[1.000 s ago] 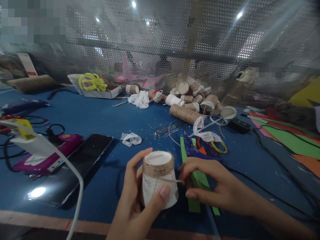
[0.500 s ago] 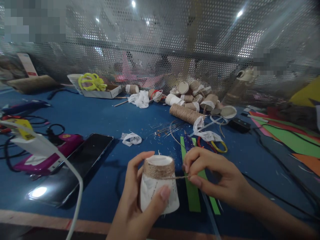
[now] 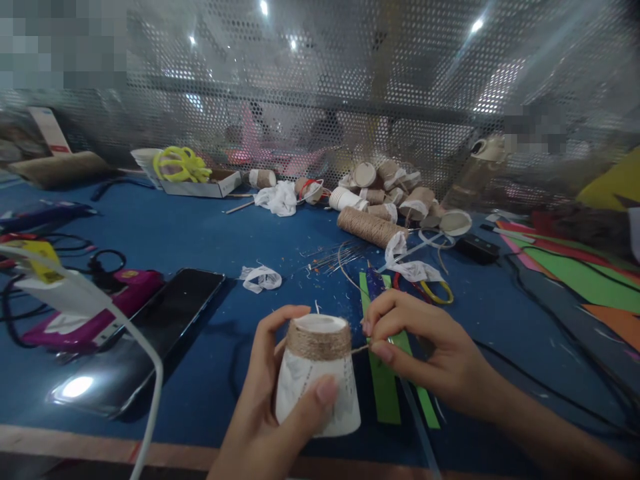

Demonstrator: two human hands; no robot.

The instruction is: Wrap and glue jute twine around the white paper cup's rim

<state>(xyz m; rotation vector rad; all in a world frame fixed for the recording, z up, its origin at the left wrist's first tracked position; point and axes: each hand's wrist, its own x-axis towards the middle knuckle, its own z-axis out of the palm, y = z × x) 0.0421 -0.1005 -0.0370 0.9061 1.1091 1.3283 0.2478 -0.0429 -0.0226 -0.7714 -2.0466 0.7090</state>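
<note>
My left hand (image 3: 287, 400) is closed around a white paper cup (image 3: 345, 410), held bottom up with its narrow end on top. Brown jute twine (image 3: 320, 341) is wound in a band around the upper part of the cup. From the band a short length of twine runs right to my right hand (image 3: 415, 343), which pinches it between thumb and fingers. Behind and below that hand lie green paper strips (image 3: 385, 393) and a blue glue gun (image 3: 374, 280), partly hidden by the fingers. The twine trails back toward a roll of jute twine (image 3: 373, 227).
A black phone (image 3: 185, 307) and a magenta power strip (image 3: 125, 310) lie left, a white cable (image 3: 157, 373) crossing in front. Twine-wrapped cups (image 3: 417, 203) pile up by the mesh panel (image 3: 320, 87). Scissors (image 3: 440, 291) and coloured paper (image 3: 575, 267) are on the right.
My right hand first moved up and right, drawing the twine out from the cup, then shifted slightly left. The twine now meets the cup higher, against the wound band. The cup has dipped slightly.
</note>
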